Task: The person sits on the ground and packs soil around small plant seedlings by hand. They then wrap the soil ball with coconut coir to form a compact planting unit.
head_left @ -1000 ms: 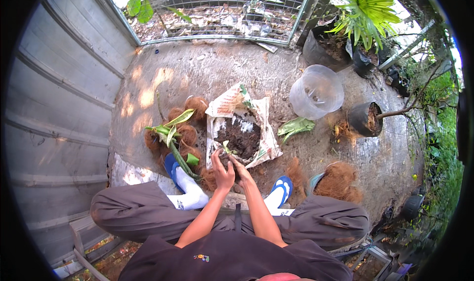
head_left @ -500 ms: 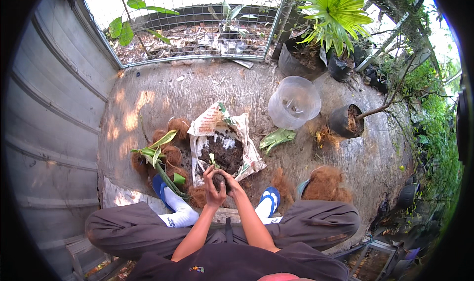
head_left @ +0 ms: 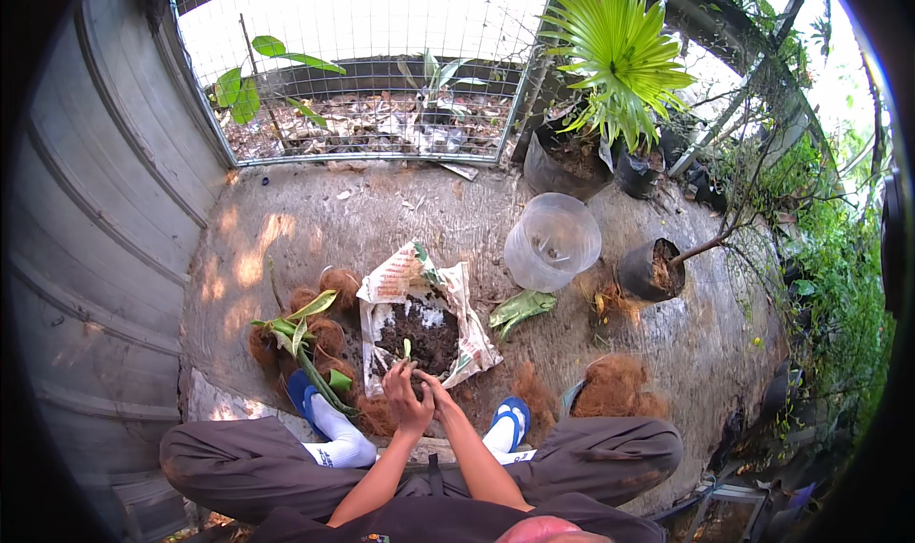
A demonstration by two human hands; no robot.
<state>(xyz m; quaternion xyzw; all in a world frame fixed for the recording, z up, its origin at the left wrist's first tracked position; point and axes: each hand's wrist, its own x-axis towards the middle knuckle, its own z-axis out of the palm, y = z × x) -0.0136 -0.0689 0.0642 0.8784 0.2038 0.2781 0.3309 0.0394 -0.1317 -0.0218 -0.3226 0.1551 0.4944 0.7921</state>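
My left hand [head_left: 408, 402] and my right hand [head_left: 437, 396] are cupped together around a small seedling [head_left: 407, 349]. Its pale green leaf sticks up beyond my fingertips. The dark soil clump at its base is mostly hidden by my fingers. Just beyond my hands lies an opened white plastic sack [head_left: 387, 281], spread flat with its edges raised. Dark potting soil [head_left: 429, 341] with some white patches fills the middle of the sack.
Brown coconut-fibre clumps [head_left: 327, 335] and a cut leafy stem [head_left: 307, 357] lie left. On the right are more fibre [head_left: 615, 388], a crumpled green leaf [head_left: 522, 309], a clear plastic tub [head_left: 553, 243] and a black potted plant [head_left: 652, 270]. A wire-mesh fence [head_left: 353, 157] stands beyond.
The whole scene sits lower in the picture as the head view tilts up. My fingers have closed further round the soil clump, which showed more plainly before.
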